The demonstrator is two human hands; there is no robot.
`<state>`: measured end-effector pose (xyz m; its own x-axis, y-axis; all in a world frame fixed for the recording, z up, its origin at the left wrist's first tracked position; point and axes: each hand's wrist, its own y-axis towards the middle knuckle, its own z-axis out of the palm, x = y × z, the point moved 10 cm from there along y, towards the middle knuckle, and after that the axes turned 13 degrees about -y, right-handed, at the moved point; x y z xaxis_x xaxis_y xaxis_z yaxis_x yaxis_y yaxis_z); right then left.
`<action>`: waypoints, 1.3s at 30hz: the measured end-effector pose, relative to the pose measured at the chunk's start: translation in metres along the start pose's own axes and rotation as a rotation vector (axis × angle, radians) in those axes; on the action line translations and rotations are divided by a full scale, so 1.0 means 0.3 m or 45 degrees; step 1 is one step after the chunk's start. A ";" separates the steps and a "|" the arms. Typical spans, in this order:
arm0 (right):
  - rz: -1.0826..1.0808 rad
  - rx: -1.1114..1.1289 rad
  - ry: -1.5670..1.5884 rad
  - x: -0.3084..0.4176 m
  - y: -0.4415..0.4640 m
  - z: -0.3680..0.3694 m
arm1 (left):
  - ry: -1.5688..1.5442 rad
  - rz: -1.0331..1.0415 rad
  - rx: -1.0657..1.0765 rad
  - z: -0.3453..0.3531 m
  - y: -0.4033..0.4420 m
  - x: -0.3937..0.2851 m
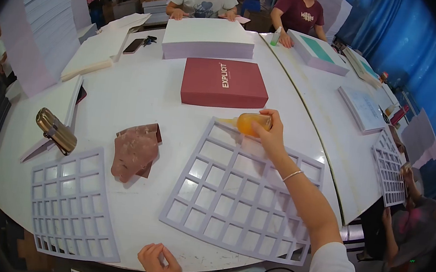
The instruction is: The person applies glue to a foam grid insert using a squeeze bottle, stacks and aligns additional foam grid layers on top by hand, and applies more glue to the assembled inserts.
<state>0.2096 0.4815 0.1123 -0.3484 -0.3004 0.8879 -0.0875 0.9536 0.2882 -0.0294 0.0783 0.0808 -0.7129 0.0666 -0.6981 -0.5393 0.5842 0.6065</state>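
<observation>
My right hand is closed around a squeeze bottle of amber liquid. The bottle lies tilted on its side, its thin nozzle pointing left over the top left corner of a pale grey grid frame. That frame lies flat on the white table, with rows of rectangular openings. Whether the nozzle touches the frame, I cannot tell. Down by the table's near edge, my left hand has its fingers curled in, with nothing visible in them. It is apart from the frame.
A second grid frame lies at left, below a brown wrapped bundle and a metal flask. Beyond my right hand sit a red box and a paper stack. Several people work around the table; one at right holds another grid.
</observation>
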 end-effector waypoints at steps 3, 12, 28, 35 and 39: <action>0.016 0.032 -0.027 -0.023 0.021 0.015 | 0.002 -0.013 0.008 0.003 -0.002 0.005; 0.126 0.110 0.016 -0.037 0.045 0.020 | 0.011 -0.002 0.024 0.010 0.010 -0.006; 0.235 0.466 0.142 0.061 -0.203 0.147 | -0.003 0.012 -0.025 -0.005 0.004 0.001; 0.248 0.683 0.200 0.146 -0.432 0.244 | -0.036 0.009 -0.037 -0.012 0.007 0.002; 0.262 0.855 0.241 0.168 -0.565 0.301 | -0.032 0.020 -0.012 -0.012 0.010 -0.002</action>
<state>0.1224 0.3069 0.0760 -0.2572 -0.0543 0.9648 -0.6131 0.7809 -0.1194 -0.0323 0.0770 0.0843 -0.7098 0.0962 -0.6978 -0.5326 0.5752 0.6209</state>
